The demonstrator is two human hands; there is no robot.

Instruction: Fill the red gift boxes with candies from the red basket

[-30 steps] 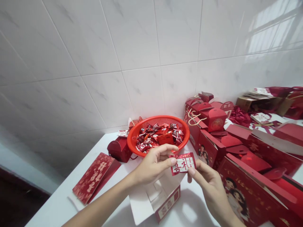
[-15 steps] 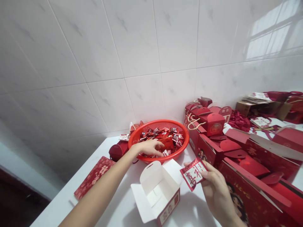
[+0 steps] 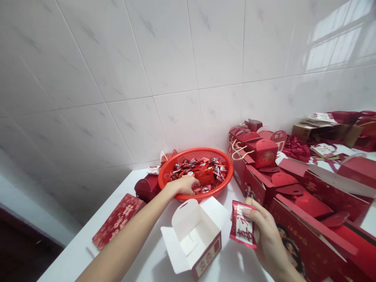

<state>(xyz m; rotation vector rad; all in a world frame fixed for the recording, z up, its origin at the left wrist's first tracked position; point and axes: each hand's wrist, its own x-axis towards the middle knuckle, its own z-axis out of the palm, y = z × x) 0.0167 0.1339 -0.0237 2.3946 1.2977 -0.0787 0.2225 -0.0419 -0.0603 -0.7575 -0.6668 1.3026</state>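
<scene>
My left hand [image 3: 187,185] is down inside the red plastic basket [image 3: 228,172], its fingers curled among the wrapped candies [image 3: 219,171]; whatever they hold is hidden. On the right, my right hand [image 3: 261,223] pinches a red and white packet [image 3: 243,225] between thumb and fingers, above the white table [image 3: 147,250]. Between my forearms stands a small box [image 3: 205,256] with its white flaps spread; its visible inside is bare.
Red gift boxes [image 3: 266,152] and large red bags [image 3: 311,239] crowd the right side. A flat red box [image 3: 117,219] lies left of my left forearm, and a dark red box [image 3: 147,188] sits beside the basket. A tiled wall [image 3: 176,70] rises behind.
My left hand has sunk lower into the candies, and its fingers have curled in. The packet in my right hand has turned more upright and shifted slightly right.
</scene>
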